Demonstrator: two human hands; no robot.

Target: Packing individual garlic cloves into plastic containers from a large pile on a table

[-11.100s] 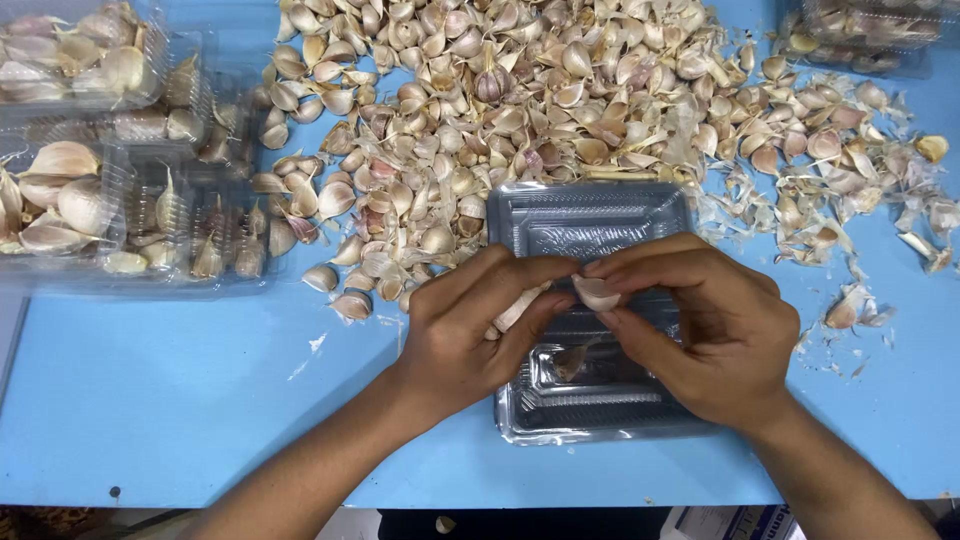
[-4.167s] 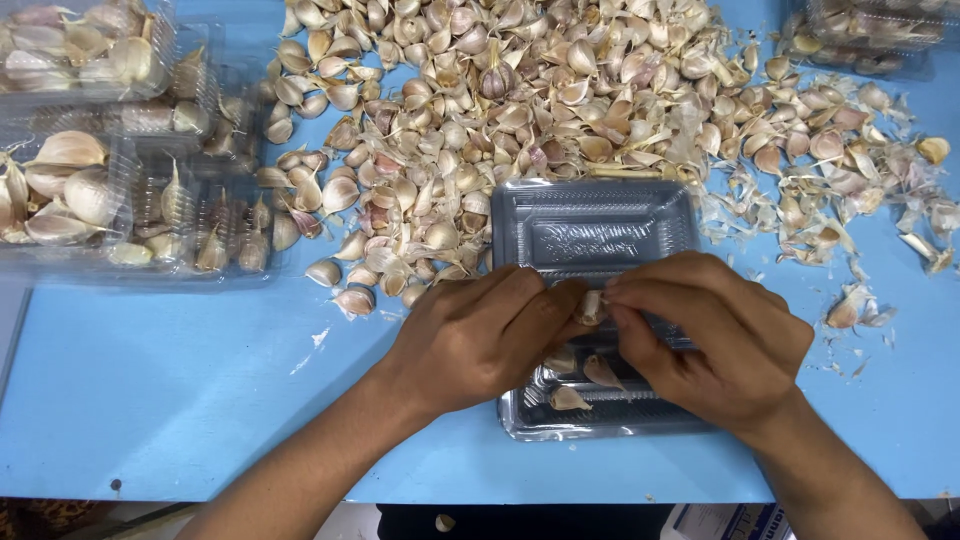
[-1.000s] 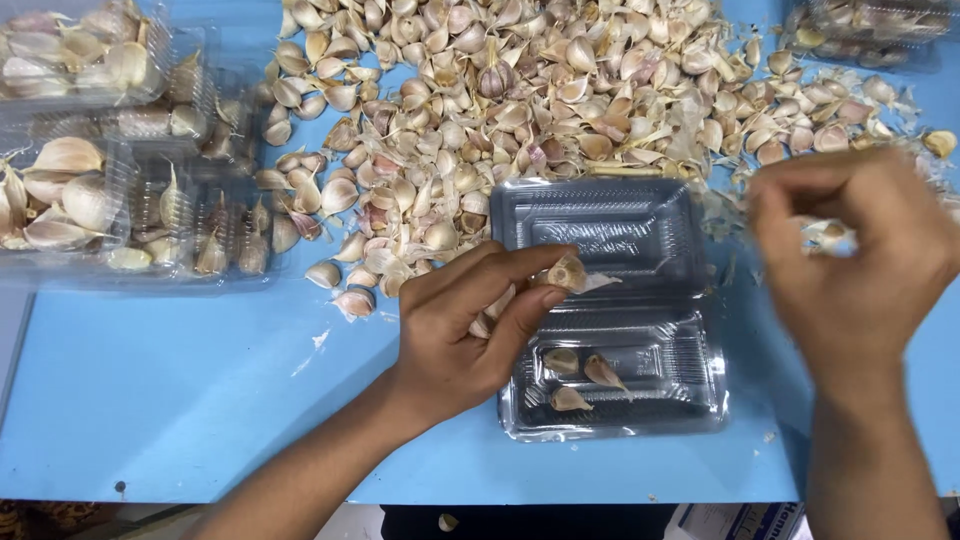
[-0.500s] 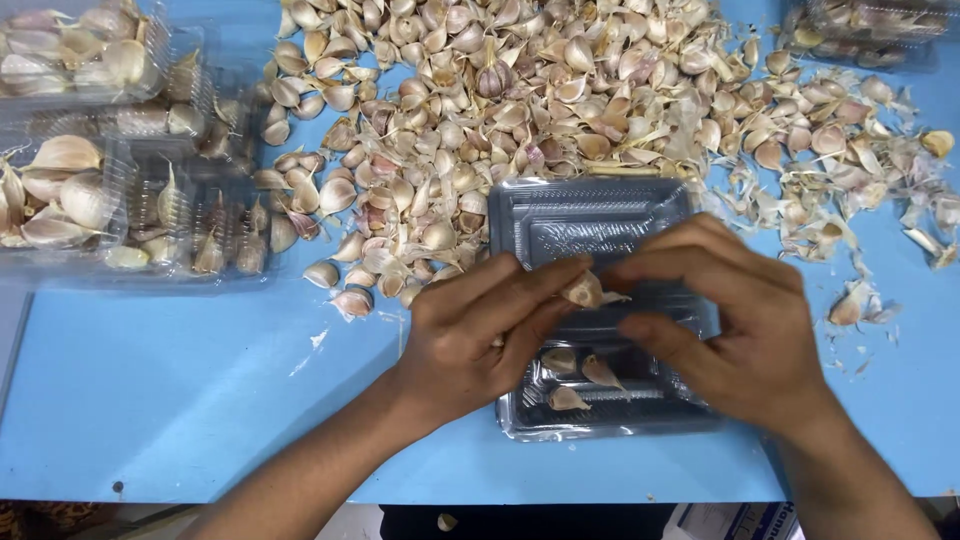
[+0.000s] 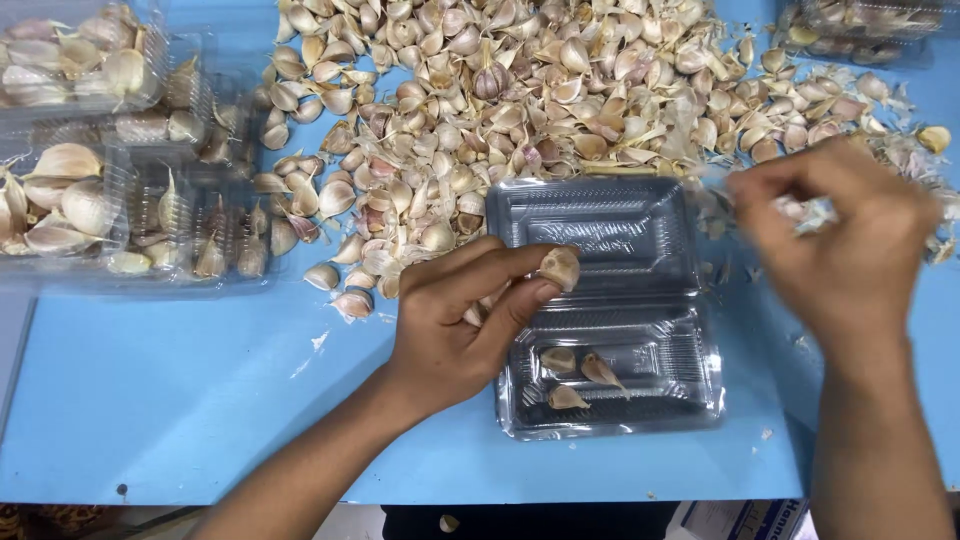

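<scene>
Overhead, as I see it from the head camera:

Left hand: my left hand (image 5: 450,325) sits over the near-left edge of the clear hinged plastic clamshell box (image 5: 610,310); its grip is clenched on a single tan-skinned garlic clove (image 5: 560,267), pinched between thumb and fingertips.

Held clove: raised just above the lid half of the box, near the hinge line, touching only the fingers.

Right hand: my right hand (image 5: 850,240) is lifted off to the right of the box, above the scattered papery skins (image 5: 900,150); it is motion-blurred, fingers drawn together, and I cannot tell whether the grip encloses anything.

Box: lies open and flat on the light blue worktop (image 5: 200,400), lid half farther from me, tray half nearer.

Box contents: three loose cloves (image 5: 575,375) rest in the nearer tray half, close together toward its left side.

Supply: a broad heap of unpeeled garlic cloves (image 5: 500,90) spreads across the far part of the worktop, its near edge touching the box lid.

Left stack: clear plastic boxes already holding cloves (image 5: 90,190) stand at the far left, well apart from both hands.

Far right corner: another clear container with cloves (image 5: 860,25), partly cut off by the frame.
</scene>
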